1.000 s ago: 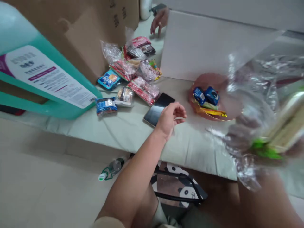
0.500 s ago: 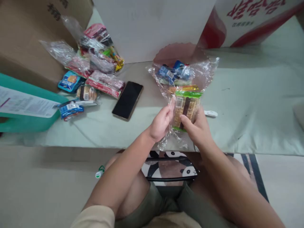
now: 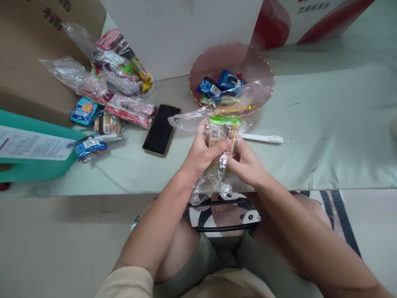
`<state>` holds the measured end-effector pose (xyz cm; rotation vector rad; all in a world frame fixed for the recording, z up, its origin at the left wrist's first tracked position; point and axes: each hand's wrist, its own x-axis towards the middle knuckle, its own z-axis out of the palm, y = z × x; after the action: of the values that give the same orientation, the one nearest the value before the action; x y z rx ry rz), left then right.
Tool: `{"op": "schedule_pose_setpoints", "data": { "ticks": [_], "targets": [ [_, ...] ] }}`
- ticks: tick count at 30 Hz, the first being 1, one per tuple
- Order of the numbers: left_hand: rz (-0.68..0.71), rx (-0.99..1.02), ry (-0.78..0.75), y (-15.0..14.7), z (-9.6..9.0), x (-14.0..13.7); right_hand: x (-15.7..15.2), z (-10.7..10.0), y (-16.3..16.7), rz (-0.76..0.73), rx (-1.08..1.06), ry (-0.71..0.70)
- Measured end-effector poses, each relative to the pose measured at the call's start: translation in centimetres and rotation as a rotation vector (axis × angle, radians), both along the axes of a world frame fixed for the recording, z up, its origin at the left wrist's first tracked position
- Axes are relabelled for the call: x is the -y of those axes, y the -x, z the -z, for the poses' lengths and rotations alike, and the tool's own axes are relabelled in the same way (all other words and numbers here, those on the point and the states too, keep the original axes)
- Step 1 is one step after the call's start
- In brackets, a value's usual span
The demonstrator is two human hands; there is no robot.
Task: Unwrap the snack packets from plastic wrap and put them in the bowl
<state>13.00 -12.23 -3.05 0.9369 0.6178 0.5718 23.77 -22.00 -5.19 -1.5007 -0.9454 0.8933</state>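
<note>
Between my two hands is a packet of crackers (image 3: 233,133) with green ends and a brown band, with a clear plastic bag (image 3: 186,119) around it. My left hand (image 3: 203,151) grips the packet from the left, its thumb laid across the front. From the right, my right hand (image 3: 246,163) closes on the lower side, its thumb pressing crumpled plastic. Loose film hangs below both hands over the table edge. Just beyond stands a pink scalloped bowl (image 3: 263,70) holding blue snack packets (image 3: 229,80) and a yellow-wrapped item.
Left of my hands lies a black phone (image 3: 161,129), with several wrapped snacks (image 3: 128,111) behind it. A white plastic handle-like piece (image 3: 263,138) lies to the right. A teal container (image 3: 40,161), a brown carton (image 3: 34,54) and a white box (image 3: 180,37) stand around the table.
The bag's open top has folded down to the left over the packet. My left thumb has moved onto the packet's front, and both hands have come closer together.
</note>
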Motion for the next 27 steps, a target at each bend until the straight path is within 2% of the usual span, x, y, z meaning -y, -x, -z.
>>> {"op": "schedule_pose_setpoints", "data": {
  "ticks": [3,7,10,13,18,23,25,27],
  "targets": [
    [0.118,-0.098,-0.047,0.8,0.0,-0.9,0.2,0.2,-0.7,0.080,0.021,-0.078],
    [0.294,-0.222,-0.310,1.7,0.6,-1.6,0.2,0.1,-1.4,0.074,0.072,-0.186],
    [0.386,-0.173,-0.473,1.7,1.7,-1.8,0.1,0.4,-1.5,0.064,0.242,-0.310],
    [0.383,-0.097,-0.533,1.5,2.6,-2.0,0.2,0.9,-1.4,0.096,0.406,-0.386],
    [0.287,-0.114,-0.675,1.5,2.0,-2.3,0.4,1.6,-1.1,0.027,0.453,-0.327],
    [0.324,-0.180,-0.655,1.6,1.0,-2.1,0.7,1.5,-0.9,-0.117,0.446,-0.299],
    [0.267,-0.168,-0.556,1.5,0.9,-2.2,1.0,1.3,-1.2,-0.089,0.434,-0.327],
    [0.199,-0.154,-0.382,1.6,0.8,-2.5,1.2,1.1,-1.6,-0.032,0.441,-0.341]
  ]
}}
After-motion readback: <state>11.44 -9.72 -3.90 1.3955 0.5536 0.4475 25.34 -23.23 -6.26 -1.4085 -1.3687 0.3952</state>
